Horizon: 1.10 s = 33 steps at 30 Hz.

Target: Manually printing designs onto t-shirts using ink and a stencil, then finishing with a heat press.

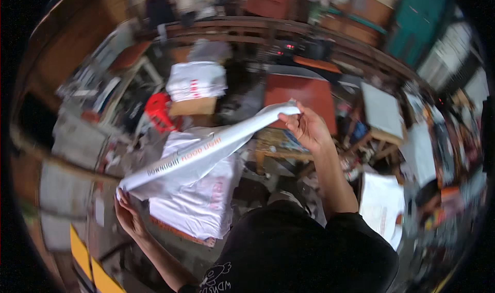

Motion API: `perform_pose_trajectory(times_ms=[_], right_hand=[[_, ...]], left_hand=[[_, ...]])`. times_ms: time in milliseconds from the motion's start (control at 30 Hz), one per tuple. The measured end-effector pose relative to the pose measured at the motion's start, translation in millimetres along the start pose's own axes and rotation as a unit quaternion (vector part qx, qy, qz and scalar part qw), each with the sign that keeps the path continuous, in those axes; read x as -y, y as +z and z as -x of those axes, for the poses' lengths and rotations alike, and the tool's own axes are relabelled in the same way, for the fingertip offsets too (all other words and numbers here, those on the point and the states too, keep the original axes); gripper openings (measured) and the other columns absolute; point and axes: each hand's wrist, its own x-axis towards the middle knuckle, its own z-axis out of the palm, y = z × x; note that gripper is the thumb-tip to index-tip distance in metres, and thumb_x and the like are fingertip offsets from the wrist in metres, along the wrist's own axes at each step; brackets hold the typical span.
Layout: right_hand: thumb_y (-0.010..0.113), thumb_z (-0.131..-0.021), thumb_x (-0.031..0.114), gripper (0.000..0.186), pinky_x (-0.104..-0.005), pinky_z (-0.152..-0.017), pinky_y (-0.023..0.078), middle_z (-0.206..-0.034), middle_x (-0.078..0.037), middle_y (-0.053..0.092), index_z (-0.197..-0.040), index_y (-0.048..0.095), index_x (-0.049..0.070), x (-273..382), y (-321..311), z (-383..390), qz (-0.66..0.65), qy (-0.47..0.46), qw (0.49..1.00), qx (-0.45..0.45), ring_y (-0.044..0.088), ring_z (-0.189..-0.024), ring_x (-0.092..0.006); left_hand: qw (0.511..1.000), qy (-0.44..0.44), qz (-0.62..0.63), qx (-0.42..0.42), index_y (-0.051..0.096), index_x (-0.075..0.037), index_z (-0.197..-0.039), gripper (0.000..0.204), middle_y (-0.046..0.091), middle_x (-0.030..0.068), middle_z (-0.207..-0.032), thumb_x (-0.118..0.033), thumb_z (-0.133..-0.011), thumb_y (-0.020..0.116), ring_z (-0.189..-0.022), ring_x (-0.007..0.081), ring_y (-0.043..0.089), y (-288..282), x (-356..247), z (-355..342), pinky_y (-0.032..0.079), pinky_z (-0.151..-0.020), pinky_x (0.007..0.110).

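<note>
A long, thin white printed sheet [206,149] held taut between two bare hands

The fingers of the left hand [130,216] grasp the sheet's lower-left corner, gathered at the fingertips. The right hand [308,128] pinches the opposite end between thumb and fingers, higher up and farther from the body. Between them the sheet's upper edge runs in a straight slant, with dark and orange lettering along it; below that edge the material hangs in a loose, creased fold (cloth or plastic film, I cannot tell which).

The sheet is in front of the person, over a broad pile of wrinkled white sheets with faint reddish print [198,208]; whether its hanging part touches the pile cannot be made out. Just beyond the pile, to the left, is a bright red plastic object [159,111], its kind too blurred to tell. Near it, a smaller stack of folded white sheets with red marks [196,79] sits on a brown cardboard-coloured block [193,106].

Beyond the right hand is a reddish-brown flat tabletop [301,94], and to its right a pale-topped wooden stool [381,107]. More white sheets with faint print [380,203] lie beside the person's black short-sleeved shirt [309,252], on the right. Two yellow flat panels [82,252] show at lower left.
</note>
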Motion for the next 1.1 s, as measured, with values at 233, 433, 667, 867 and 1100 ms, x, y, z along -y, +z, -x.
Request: perform_pose_trajectory(times_ms=[233,433,667,867,1100], right_hand=[[0.046,-0.099,0.021,0.03,-0.0274,-0.072,0.061,-0.102,-0.029,0.063,-0.12,0.043,-0.001,13.1,-60.2,184.6,0.044,-0.166,0.936,-0.306,0.069,-0.088,-0.0269],[0.049,-0.097,0.02,0.043,-0.0263,-0.073,0.059,-0.112,-0.028,0.058,-0.128,0.037,-0.007,-60.1,-113.3,335.3,0.002,-0.124,0.836,-0.535,0.068,-0.088,-0.0252],[0.06,-0.093,0.033,0.043,-0.0245,-0.067,0.062,-0.094,-0.018,0.068,-0.106,0.058,-0.007,-181.9,-188.0,444.9,-0.272,-0.049,0.749,-0.603,0.071,-0.077,-0.0224],[0.058,-0.094,0.021,0.046,-0.0193,-0.064,0.061,-0.113,-0.02,0.06,-0.128,0.044,-0.007,-179.9,-191.0,437.8,-0.258,-0.133,0.753,-0.591,0.067,-0.083,-0.0176],[0.063,-0.093,0.02,0.027,-0.0244,-0.06,0.062,-0.095,-0.009,0.059,-0.11,0.052,0.002,-101.3,-199.9,430.1,-0.269,-0.315,0.709,-0.57,0.066,-0.074,-0.0224]], left_hand=[[0.967,-0.183,0.113,-0.134,0.036,0.012,-0.135,0.043,0.045,0.0306,-0.135,-0.016,-0.103,0.039,-0.127,0.0354,0.047,-57.1,120.0,-56.6,0.044,-0.107,0.037],[0.921,-0.186,-0.081,-0.332,0.033,0.013,-0.133,0.042,0.031,0.0334,-0.143,-0.011,-0.101,0.043,-0.134,0.0416,0.034,-101.6,215.3,-47.4,0.035,-0.114,0.047],[0.766,-0.393,-0.182,-0.474,0.039,0.014,-0.126,0.043,0.049,0.0263,-0.128,-0.013,-0.096,0.054,-0.125,0.0387,0.047,-182.7,313.5,-70.8,0.049,-0.102,0.044],[0.732,-0.44,-0.393,-0.341,0.057,0.01,-0.102,0.018,0.062,0.0199,-0.107,-0.003,-0.091,0.061,-0.106,0.0277,0.062,-221.0,404.1,-91.9,0.059,-0.087,0.029],[0.727,-0.521,-0.309,-0.322,0.056,0.006,-0.099,0.015,0.059,0.0144,-0.096,-0.006,-0.093,0.06,-0.094,0.0247,0.065,-216.2,481.9,-136.9,0.061,-0.08,0.026]])
